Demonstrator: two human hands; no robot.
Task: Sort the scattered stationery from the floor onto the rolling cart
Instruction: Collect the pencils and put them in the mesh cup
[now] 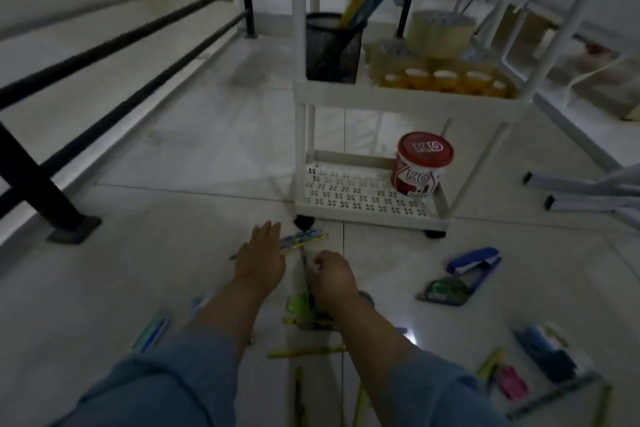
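Note:
A white rolling cart [405,99] stands ahead on the tiled floor. Its middle shelf carries a black mesh pen holder [332,48] with rulers, and tape rolls [440,33]. A red-lidded tub [420,166] sits on the bottom shelf. My left hand [259,258] lies flat, fingers spread, on a bundle of blue and yellow pens [306,240] near the cart's front wheel. My right hand [334,279] is closed around a thin dark pen [304,262]. More pens and pencils [304,352] lie between my forearms.
A blue stapler [474,263] and a green tape dispenser [446,289] lie right of my hands. Markers, a pink item and a ruler [550,399] are scattered at lower right. A black stair railing [41,184] runs along the left. Grey metal legs [581,191] lie at right.

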